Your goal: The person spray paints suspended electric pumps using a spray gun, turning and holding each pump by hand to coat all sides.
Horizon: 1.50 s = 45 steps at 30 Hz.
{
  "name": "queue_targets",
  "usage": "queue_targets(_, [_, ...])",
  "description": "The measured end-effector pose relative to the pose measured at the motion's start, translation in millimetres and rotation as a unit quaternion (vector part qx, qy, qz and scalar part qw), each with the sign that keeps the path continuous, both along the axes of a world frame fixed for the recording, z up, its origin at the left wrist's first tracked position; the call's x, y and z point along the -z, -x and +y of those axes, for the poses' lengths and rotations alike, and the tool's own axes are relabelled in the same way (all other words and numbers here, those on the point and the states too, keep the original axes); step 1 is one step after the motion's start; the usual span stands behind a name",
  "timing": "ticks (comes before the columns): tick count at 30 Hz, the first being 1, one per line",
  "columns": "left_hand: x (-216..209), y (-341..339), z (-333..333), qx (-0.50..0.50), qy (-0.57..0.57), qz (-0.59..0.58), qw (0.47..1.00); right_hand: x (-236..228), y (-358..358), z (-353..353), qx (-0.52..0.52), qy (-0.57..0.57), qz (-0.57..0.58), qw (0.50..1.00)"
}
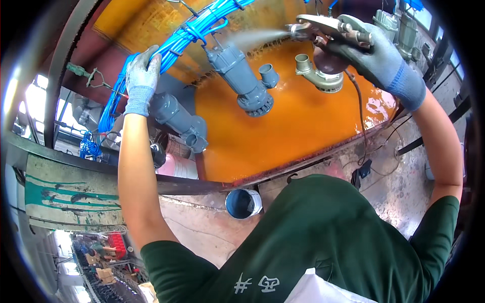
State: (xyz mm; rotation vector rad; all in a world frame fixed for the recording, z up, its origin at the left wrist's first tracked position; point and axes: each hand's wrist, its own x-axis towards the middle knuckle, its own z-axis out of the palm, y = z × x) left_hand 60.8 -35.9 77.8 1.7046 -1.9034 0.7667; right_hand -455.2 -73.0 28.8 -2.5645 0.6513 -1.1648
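My left hand (pixel 143 76), in a grey glove with a blue cuff, is closed on a coiled bundle of blue cable (pixel 189 34). My right hand (pixel 379 58), gloved the same way, grips a metal spray gun (pixel 323 22) with a dark brownish cup below it. A pale mist leaves the nozzle leftward, toward the top of a grey-blue submersible pump (pixel 235 73). That pump hangs tilted beneath the cable bundle. To its left, below my left hand, is a second grey-blue pump (pixel 177 118). A bare, greenish-grey pump (pixel 323 78) hangs under the spray gun.
Behind and below the pumps lies a wide orange-coated basin (pixel 262 146) with a raised dark front edge. A hose (pixel 359 111) runs down from the gun. More pumps (pixel 406 35) hang at the far right. A bucket (pixel 243 203) with blue inside stands on the floor.
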Motion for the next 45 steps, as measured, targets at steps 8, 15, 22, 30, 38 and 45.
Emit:
queue_targets(8, [7,0,20,0.051,0.040,0.046,0.997,-13,-19,21,-0.103,-0.097,0.195,0.971])
queue_targets(15, [10,5,24,0.081,0.048,0.133,0.987,-57,-59,22,-0.017,-0.144,0.108,0.984])
queue_targets(22, [11,5,26,0.096,0.063,0.151,0.982,-60,-41,24,-0.003,-0.161,0.292,0.943])
queue_targets(30, [15,-4,12,0.081,0.046,0.253,0.963,-1,-6,-49,0.048,-0.169,0.211,0.962])
queue_targets(38, [25,-24,-2,0.055,0.041,0.307,0.949,-16,-9,-60,0.062,-0.320,0.275,0.905])
queue_targets(45, [44,-20,4,0.024,0.090,0.188,0.978,98,5,-102,-0.069,-0.103,0.035,0.992])
